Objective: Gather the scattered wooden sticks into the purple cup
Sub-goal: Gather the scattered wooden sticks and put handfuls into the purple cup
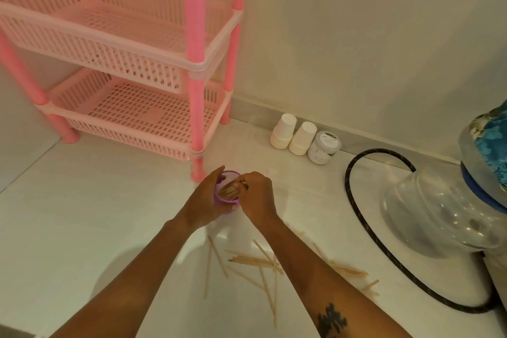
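The purple cup [225,199] stands on the white floor in the middle of the view, with several wooden sticks [230,191] leaning inside it. My left hand [204,202] wraps around the cup's left side. My right hand [256,196] is at the cup's rim, fingers pinched on the sticks in the cup. Several more loose wooden sticks [255,263] lie scattered on the floor nearer to me, between and under my forearms, some further right [349,271].
A pink plastic shelf rack [196,107] stands just behind the cup. Two white paper cups [284,132] and a small jar [323,147] sit by the wall. A black hose [367,228] loops around a large clear water bottle [439,211] on the right.
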Available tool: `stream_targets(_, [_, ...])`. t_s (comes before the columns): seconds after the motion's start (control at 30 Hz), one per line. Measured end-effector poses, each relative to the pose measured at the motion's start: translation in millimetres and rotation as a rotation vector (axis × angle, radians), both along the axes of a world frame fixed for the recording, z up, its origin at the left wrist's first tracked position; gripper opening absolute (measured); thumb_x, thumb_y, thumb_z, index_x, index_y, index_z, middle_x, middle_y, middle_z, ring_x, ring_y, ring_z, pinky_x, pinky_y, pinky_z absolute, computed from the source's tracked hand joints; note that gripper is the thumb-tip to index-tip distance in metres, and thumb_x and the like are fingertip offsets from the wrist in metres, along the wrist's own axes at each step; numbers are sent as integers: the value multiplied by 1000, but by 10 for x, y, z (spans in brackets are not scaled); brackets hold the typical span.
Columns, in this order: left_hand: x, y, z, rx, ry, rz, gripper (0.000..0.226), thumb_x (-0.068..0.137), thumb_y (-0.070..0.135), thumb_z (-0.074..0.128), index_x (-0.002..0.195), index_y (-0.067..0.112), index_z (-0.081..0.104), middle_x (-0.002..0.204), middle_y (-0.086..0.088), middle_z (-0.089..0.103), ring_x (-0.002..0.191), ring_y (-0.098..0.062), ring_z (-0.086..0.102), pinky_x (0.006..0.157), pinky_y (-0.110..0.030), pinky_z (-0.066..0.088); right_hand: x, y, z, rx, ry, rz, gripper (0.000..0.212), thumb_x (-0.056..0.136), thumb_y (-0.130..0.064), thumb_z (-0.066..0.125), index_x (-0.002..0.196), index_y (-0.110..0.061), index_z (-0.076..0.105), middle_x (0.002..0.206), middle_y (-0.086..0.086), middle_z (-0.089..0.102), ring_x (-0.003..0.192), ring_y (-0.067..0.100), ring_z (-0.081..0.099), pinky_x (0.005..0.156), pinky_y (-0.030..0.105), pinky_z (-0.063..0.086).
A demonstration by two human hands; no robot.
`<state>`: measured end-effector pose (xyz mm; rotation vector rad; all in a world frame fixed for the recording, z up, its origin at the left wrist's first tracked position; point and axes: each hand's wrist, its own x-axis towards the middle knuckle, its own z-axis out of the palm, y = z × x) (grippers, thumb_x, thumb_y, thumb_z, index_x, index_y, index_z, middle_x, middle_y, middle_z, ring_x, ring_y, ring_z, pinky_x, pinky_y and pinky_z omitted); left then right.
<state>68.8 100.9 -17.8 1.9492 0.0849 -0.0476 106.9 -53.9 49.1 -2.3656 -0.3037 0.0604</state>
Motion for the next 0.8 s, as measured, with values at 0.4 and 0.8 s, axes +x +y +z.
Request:
stream_targets(0.4, [7, -25, -31, -66, -32, 22, 112, 62, 34, 97, 156, 20, 35, 133, 24, 56, 118, 18, 56, 85, -2, 48, 17, 64, -123, -99, -108, 259, 17, 92, -6, 68, 108, -3, 75, 108, 11, 65, 94, 24, 64, 80, 34, 58])
stream_targets(0.8, [-131, -64, 30, 17, 52, 82, 123, 69, 43, 93, 163, 27, 16, 149, 18, 41, 132, 3, 43, 88, 8, 36, 8, -288, -161, 96, -152, 115, 30, 87, 1, 78, 116, -6, 75, 121, 6, 68, 82, 11, 63, 73, 10, 51])
